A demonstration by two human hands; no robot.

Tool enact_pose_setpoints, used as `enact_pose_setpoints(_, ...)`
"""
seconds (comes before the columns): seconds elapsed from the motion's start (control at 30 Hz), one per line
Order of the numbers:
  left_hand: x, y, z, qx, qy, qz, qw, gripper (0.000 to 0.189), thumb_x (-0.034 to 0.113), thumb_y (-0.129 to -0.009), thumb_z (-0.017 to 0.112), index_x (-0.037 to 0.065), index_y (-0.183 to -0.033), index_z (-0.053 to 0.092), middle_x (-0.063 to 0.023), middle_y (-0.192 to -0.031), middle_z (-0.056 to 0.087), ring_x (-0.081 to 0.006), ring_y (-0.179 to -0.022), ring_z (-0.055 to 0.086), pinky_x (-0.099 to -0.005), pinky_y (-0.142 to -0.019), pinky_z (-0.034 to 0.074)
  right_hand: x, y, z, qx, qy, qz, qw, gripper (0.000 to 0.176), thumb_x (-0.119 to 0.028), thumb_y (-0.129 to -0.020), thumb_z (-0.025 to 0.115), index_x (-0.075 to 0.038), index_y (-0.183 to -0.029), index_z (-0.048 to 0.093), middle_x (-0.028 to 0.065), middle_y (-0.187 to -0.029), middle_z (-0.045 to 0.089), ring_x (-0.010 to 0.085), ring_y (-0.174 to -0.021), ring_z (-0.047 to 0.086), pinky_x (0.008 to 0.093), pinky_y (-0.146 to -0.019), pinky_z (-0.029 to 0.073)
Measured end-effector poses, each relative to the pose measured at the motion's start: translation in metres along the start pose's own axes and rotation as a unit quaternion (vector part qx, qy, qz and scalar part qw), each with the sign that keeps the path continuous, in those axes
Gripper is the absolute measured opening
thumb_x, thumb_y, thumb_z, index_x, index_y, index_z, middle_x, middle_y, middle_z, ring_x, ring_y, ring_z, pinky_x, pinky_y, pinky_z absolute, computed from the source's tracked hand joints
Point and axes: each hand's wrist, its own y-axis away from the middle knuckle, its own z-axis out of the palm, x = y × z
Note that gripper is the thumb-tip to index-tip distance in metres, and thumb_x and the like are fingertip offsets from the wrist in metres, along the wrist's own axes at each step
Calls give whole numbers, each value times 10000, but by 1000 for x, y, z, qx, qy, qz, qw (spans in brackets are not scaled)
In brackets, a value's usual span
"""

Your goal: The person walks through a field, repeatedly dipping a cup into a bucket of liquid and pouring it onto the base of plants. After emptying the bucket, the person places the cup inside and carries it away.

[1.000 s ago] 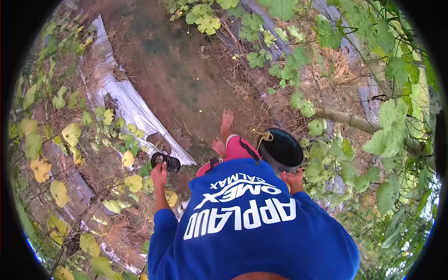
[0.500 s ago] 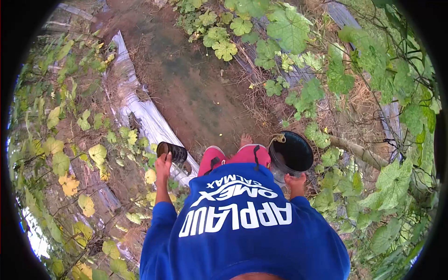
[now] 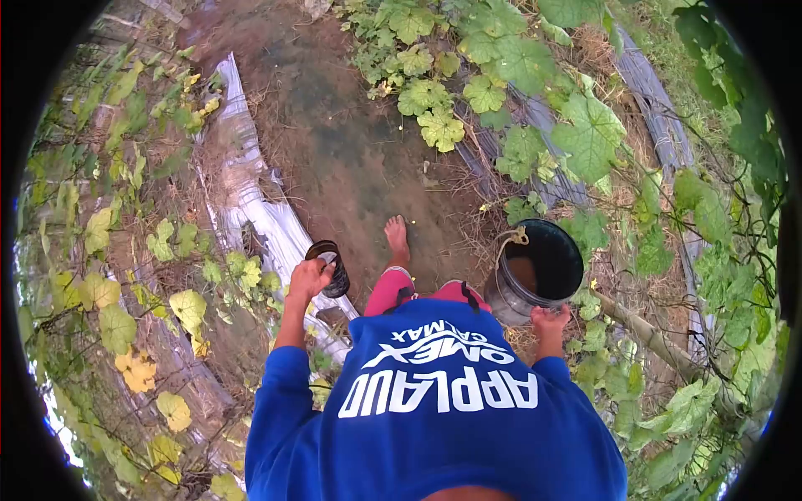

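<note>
My left hand [image 3: 310,278] is closed on the rim of a small dark can [image 3: 337,282], held out to the left of my pink shorts [image 3: 388,290]. On the other side, my right hand [image 3: 550,318] grips the near edge of a black bucket [image 3: 571,265]. Some brown contents show inside the bucket, and a pale knotted tie [image 3: 515,236] hangs at its far left rim. What the can holds is hard to make out.
A bare dirt path [image 3: 351,167] runs ahead between leafy vines. Torn silvery plastic sheeting [image 3: 271,225] lies along its left side. Grey sheeting [image 3: 660,108] and a wooden pole [image 3: 647,331] are on the right. One bare foot [image 3: 397,234] is on the path.
One foot has come forward on the path. The can has shifted right and tilted in my left hand, and the bucket has moved slightly right with my right hand.
</note>
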Motion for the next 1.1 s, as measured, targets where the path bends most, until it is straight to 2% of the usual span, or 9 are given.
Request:
enact_pose_setpoints(0.13,11,-97,-30,34,35,125,991,325,373,-835,581,117,-959,738,-257,-846,673,-434,-834,654,-507,-812,527,10,2,41,11,6,-18,1000,712,-583,-785,551,-67,-1241,372,94,-1121,400,251,-874,426,395,-748,428)
enact_pose_setpoints(0.23,38,-175,-63,0,-19,144,989,351,386,-821,575,103,-957,732,-248,-902,681,-412,-885,660,-487,-847,520,31,28,84,10,-12,-14,1000,743,-586,-786,543,-66,-1283,356,101,-1153,404,251,-901,428,397,-756,432)
enact_pose_setpoints(0.33,75,-256,-95,-35,-62,196,978,406,408,-814,542,68,-942,723,-232,-937,687,-383,-934,665,-450,-884,515,74,62,116,57,-53,-5,997,571,-544,-788,528,-126,-1171,456,44,-1119,489,210,-930,453,376,-745,391)
enact_pose_setpoints(0.4,99,-316,-105,-49,-95,229,968,440,413,-809,517,61,-980,717,-229,-988,684,-372,-961,663,-439,-899,510,99,55,109,24,-6,-55,998,736,-622,-789,541,-69,-1246,379,86,-1135,416,244,-927,427,382,-754,431)
enact_pose_setpoints(0.67,184,-489,-147,-121,-139,190,964,527,441,-784,532,51,-1104,683,-201,-1156,657,-347,-1069,640,-434,-905,511,177,77,119,53,-97,50,993,745,-636,-781,544,-25,-1186,411,102,-1046,502,235,-843,472,359,-696,439)
enact_pose_setpoints(0.77,195,-519,-154,-143,-143,181,962,533,451,-807,511,47,-1112,676,-204,-1155,657,-357,-1070,638,-443,-905,512,191,71,138,63,-109,76,989,721,-619,-761,546,-17,-1137,418,106,-1042,503,238,-865,492,340,-670,439)
enact_pose_setpoints(0.9,176,-517,-153,-67,-83,196,975,481,428,-847,495,44,-1069,682,-232,-1085,665,-388,-1006,650,-469,-883,519,210,69,167,79,-125,107,983,707,-611,-695,595,-38,-1078,436,80,-983,468,225,-814,453,350,-660,413)
enact_pose_setpoints(1.0,157,-497,-171,-79,-20,175,981,444,414,-869,500,41,-1029,680,-249,-1014,669,-408,-954,649,-488,-862,515,221,51,181,115,-81,99,985,795,-644,-745,548,2,-1177,379,134,-1064,467,262,-858,466,357,-681,442)
enact_pose_setpoints(1.1,114,-482,-164,-25,71,236,969,374,375,-882,535,31,-949,665,-248,-926,671,-425,-888,642,-508,-813,509,217,45,203,112,-81,138,981,777,-539,-779,624,8,-1242,323,148,-1052,492,252,-901,490,390,-710,471)
